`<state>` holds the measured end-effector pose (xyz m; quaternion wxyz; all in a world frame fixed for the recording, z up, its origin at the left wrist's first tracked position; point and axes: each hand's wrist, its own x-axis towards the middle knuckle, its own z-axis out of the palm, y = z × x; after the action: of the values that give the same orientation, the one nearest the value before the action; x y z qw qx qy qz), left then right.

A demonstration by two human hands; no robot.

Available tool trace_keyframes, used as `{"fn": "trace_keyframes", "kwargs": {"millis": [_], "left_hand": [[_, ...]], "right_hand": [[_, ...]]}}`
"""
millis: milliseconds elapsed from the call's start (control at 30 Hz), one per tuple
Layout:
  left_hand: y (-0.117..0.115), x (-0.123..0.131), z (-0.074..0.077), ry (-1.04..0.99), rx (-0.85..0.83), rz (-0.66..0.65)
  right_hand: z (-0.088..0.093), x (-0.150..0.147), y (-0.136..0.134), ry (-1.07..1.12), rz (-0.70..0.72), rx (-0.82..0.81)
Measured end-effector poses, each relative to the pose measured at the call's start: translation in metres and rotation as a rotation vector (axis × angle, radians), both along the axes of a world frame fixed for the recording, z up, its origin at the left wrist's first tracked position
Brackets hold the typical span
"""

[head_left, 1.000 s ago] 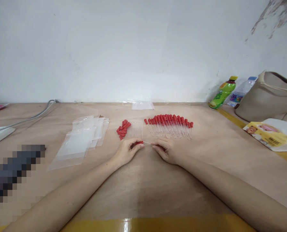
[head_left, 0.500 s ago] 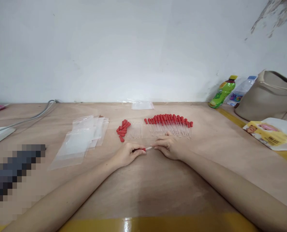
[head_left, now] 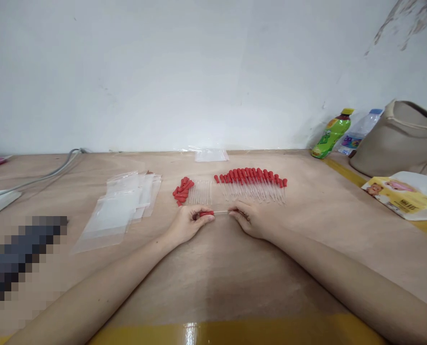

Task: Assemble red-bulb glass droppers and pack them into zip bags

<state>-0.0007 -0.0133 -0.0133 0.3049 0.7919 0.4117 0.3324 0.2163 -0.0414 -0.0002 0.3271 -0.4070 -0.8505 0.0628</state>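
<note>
Between the fingers of my left hand [head_left: 190, 222] is a red rubber bulb [head_left: 207, 213], its open end toward the right. A thin clear glass dropper tube [head_left: 221, 212] runs from the bulb's mouth to my right hand [head_left: 247, 218], whose thumb and fingers pinch its far end. Just beyond my left hand lies a small heap of loose red bulbs [head_left: 183, 190], beside a row of bare glass tubes [head_left: 200, 192]. Past my right hand, several droppers with red bulbs fitted [head_left: 251, 179] lie side by side, bulbs toward the wall.
Clear plastic zip bags [head_left: 114, 215] overlap at left, and another bag [head_left: 211, 155] lies by the wall. A cable [head_left: 51, 170] crosses the far left. At right are a green bottle [head_left: 331, 135], a clear bottle [head_left: 362, 129], a beige bag [head_left: 400, 143] and a yellow-white packet [head_left: 403, 194].
Both hands have shifted slightly away from me. The bulb and tube now lie nearly level in line, and my right fingers have moved to the tube's right end.
</note>
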Motion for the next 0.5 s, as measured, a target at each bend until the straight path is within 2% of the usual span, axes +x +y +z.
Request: {"fn": "trace_keyframes", "kwargs": {"millis": [200,500], "left_hand": [[-0.003,0.0,0.001,0.036,-0.017,-0.04],[0.0,0.0,-0.005,0.042,0.0,-0.056]], "right_hand": [[-0.005,0.0,0.003,-0.013,0.054,0.022],[-0.015,-0.007,0.007,0.011,0.052,0.041]]}}
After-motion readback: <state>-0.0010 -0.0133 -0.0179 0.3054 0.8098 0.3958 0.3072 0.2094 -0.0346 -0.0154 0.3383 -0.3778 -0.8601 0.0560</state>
